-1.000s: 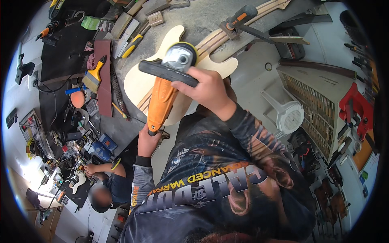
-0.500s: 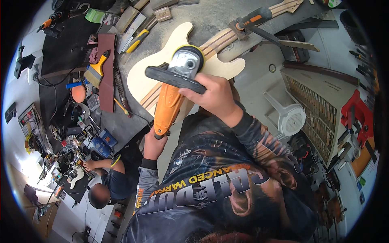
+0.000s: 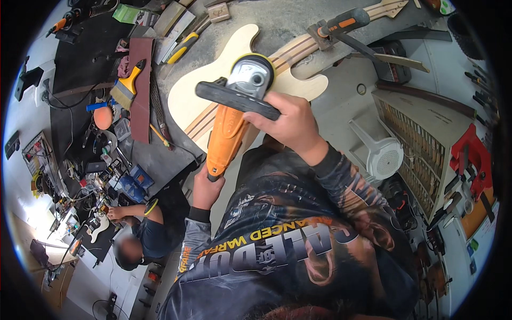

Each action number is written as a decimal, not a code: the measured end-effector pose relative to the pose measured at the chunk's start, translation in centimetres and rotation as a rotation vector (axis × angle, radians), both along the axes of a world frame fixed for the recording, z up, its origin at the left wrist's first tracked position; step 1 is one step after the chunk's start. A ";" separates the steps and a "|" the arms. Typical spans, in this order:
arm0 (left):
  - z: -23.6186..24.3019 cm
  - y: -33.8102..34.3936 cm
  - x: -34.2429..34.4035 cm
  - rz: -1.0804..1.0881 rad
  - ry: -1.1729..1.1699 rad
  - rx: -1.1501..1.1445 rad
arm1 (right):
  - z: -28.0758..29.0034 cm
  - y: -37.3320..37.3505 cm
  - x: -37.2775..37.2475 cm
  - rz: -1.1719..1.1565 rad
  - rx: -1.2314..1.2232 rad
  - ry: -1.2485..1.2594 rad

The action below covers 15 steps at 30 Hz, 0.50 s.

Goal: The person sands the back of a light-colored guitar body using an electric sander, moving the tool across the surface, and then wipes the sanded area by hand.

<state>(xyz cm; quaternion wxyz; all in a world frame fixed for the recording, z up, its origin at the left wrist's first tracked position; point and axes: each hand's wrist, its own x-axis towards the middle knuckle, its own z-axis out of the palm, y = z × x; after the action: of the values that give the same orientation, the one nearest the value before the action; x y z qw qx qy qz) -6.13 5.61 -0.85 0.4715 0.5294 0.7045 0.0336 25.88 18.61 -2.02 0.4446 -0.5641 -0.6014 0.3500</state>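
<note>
My left grip (image 3: 207, 192) holds the tail of the orange tool (image 3: 228, 133) and my right grip (image 3: 293, 124), nearer its round head (image 3: 249, 73), holds the black bar (image 3: 230, 97), with the pale guitar body (image 3: 191, 96) underneath, its long stripes (image 3: 201, 124) slanting up and right

A guitar body (image 3: 205, 80) is lying on the workbench (image 3: 282, 24), and a sander (image 3: 229, 130) is sitting over it. Beyond and to the right, a clamp (image 3: 345, 22) is standing at the neck (image 3: 294, 49). Left of the body, a paintbrush (image 3: 126, 89) is overlapping a sanding sheet (image 3: 141, 109); rightward, a stool (image 3: 385, 157) is resting on the floor (image 3: 332, 114).
</note>
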 end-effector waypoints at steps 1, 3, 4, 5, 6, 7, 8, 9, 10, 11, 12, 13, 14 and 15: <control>-0.1 0.0 -0.1 0.036 0.001 0.002 | 0.0 0.6 -0.4 0.007 0.027 -0.027; -0.3 0.2 -0.3 0.084 0.016 -0.026 | -0.2 1.6 -1.2 0.015 0.026 -0.034; -0.3 0.2 -0.3 0.137 0.032 -0.053 | -0.4 1.9 -1.6 0.025 0.037 -0.034; -0.2 0.1 -0.1 0.139 0.033 -0.055 | -0.4 2.1 -1.8 0.036 0.047 -0.034; -0.1 -0.2 0.1 0.116 0.019 -0.014 | -0.4 1.9 -1.6 0.038 0.041 -0.012; -0.1 -0.5 0.4 0.093 0.005 0.028 | -0.4 1.4 -1.2 0.042 0.039 -0.011; -0.2 -0.9 0.9 0.090 0.023 0.034 | -0.4 0.8 -0.5 0.033 0.027 -0.031; 0.0 -1.1 1.2 0.097 0.026 0.032 | -0.4 0.2 0.1 0.026 0.015 -0.050; 0.1 -1.1 1.3 0.065 0.004 0.012 | -0.5 -0.6 0.5 0.017 0.005 -0.020; 0.1 -1.2 1.4 0.030 -0.021 -0.008 | -0.1 -1.1 1.0 0.020 0.004 -0.016; 0.1 -1.3 1.5 0.007 -0.028 0.033 | 0.4 -1.4 1.4 0.026 -0.026 -0.017; 0.1 -1.4 1.5 0.010 -0.028 0.031 | 0.7 -1.5 1.7 0.031 -0.059 -0.023; 0.1 -1.6 1.5 0.037 -0.022 0.015 | 0.5 -1.3 1.3 0.027 -0.027 -0.007; 0.2 -1.8 1.4 0.064 -0.016 -0.001 | 0.4 -0.8 0.7 0.029 -0.029 -0.007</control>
<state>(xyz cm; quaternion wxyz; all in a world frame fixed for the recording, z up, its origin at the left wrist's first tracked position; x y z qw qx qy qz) -4.70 3.83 -0.65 0.4760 0.5063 0.7172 0.0527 26.57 17.80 -1.58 0.4293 -0.5629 -0.6057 0.3632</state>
